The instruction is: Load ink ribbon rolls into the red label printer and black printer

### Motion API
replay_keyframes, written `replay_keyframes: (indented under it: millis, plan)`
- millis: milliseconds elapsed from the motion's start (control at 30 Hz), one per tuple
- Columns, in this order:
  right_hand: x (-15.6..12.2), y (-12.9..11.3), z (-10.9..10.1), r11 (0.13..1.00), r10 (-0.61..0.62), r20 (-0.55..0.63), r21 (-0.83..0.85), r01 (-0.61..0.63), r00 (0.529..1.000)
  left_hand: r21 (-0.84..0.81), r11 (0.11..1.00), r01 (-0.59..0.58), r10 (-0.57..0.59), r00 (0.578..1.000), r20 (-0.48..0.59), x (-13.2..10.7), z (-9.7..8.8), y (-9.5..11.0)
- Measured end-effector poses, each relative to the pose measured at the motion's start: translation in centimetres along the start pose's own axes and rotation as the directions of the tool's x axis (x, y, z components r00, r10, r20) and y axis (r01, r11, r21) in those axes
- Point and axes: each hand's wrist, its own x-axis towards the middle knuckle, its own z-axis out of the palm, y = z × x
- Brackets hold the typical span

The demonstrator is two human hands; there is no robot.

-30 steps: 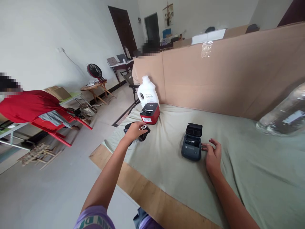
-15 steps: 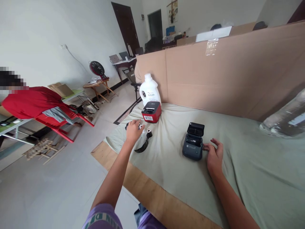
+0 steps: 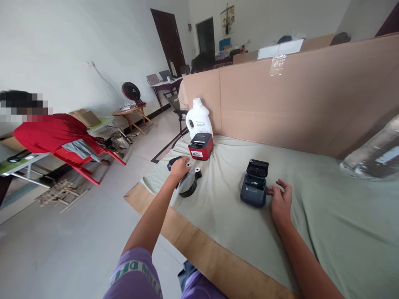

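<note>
My left hand [image 3: 180,167] reaches over the far left of the cloth. Its fingers are closed round a small paper roll [image 3: 188,165] whose pale end with a dark core shows at the fingertips. Right beside it lie a second small roll [image 3: 197,170] and a black tape-like loop with clear plastic [image 3: 188,189]. A dark lump partly shows behind the hand. On the right, a dark blue portable label printer [image 3: 253,195] has its lid raised. My right hand [image 3: 282,201] is open, palm turned inward, fingertips at the printer's right side.
A red and black printer [image 3: 201,146] stands before a white jug [image 3: 199,118]. Tall cardboard [image 3: 274,99] borders the back, and a plastic-wrapped package [image 3: 374,151] lies at right. The wooden table edge [image 3: 199,253] faces me. A person in red [image 3: 46,133] sits far left.
My left hand's fingers have drawn closer together round the small roll. My right hand stays by the open printer. The view has shifted slightly.
</note>
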Motion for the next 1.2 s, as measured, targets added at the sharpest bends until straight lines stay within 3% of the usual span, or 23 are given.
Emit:
replay_keyframes:
  millis: [67, 133, 233, 300, 367, 433, 500, 600, 800, 867, 967, 1067, 1133, 1200]
  plan:
    - [0.0, -0.4, 0.0, 0.998, -0.047, -0.018, -0.036, 0.047, 0.999, -0.042, 0.999, -0.006, 0.003, 0.998, -0.059, -0.7, -0.9, 0.7]
    - [-0.2, -1.5, 0.0, 0.978, -0.17, -0.046, -0.127, 0.163, 0.984, -0.092, 0.993, -0.068, 0.05, 0.982, -0.184, -2.0, -1.9, 2.3]
    - [-0.9, -4.4, 0.5, 0.928, -0.301, 0.102, -0.197, 0.316, 0.948, -0.094, 0.952, -0.291, 0.233, 0.889, -0.395, -5.1, -3.0, 6.6]
    - [-1.7, -6.7, 1.1, 0.956, -0.206, 0.324, -0.137, 0.261, 0.923, -0.067, 0.885, -0.461, 0.385, 0.806, -0.45, -7.4, -3.1, 10.3]
    - [-2.4, -8.6, 1.8, 0.986, -0.068, 0.505, -0.095, 0.134, 0.861, -0.069, 0.792, -0.607, 0.516, 0.724, -0.458, -9.5, -2.7, 13.8]
    - [-2.8, -9.9, 2.2, 0.998, 0.017, 0.584, -0.058, 0.02, 0.811, -0.074, 0.71, -0.7, 0.597, 0.655, -0.463, -10.9, -1.9, 16.6]
    - [-2.9, -10.6, 2.2, 0.998, 0.062, 0.585, -0.012, -0.067, 0.809, -0.081, 0.667, -0.741, 0.625, 0.615, -0.48, -11.4, -0.9, 18.4]
    - [-2.6, -11.0, 1.7, 0.994, 0.086, 0.551, 0.008, -0.108, 0.83, -0.104, 0.643, -0.759, 0.631, 0.601, -0.49, -11.2, 0.8, 19.6]
    - [-2.0, -10.0, 1.2, 0.996, 0.092, 0.477, -0.033, -0.087, 0.874, -0.169, 0.57, -0.804, 0.651, 0.567, -0.505, -10.8, 3.1, 19.9]
    - [-1.9, -9.6, 1.2, 0.995, 0.095, 0.488, -0.039, -0.086, 0.867, -0.208, 0.552, -0.807, 0.65, 0.573, -0.498, -10.8, 3.6, 20.0]
    - [-2.1, -9.1, 1.3, 0.994, 0.113, 0.56, -0.061, -0.095, 0.821, -0.257, 0.533, -0.806, 0.637, 0.582, -0.505, -10.8, 4.5, 20.2]
    - [-2.1, -8.7, 1.3, 0.991, 0.131, 0.527, -0.064, -0.114, 0.84, -0.308, 0.507, -0.805, 0.612, 0.588, -0.529, -11.1, 5.1, 20.6]
    - [-2.0, -8.4, 1.2, 0.992, 0.125, 0.507, -0.064, -0.107, 0.853, -0.373, 0.5, -0.781, 0.565, 0.621, -0.542, -11.4, 5.3, 20.7]
    - [-1.8, -8.4, 1.0, 0.993, 0.117, 0.525, -0.071, -0.094, 0.843, -0.465, 0.516, -0.719, 0.471, 0.692, -0.548, -11.6, 5.4, 20.5]
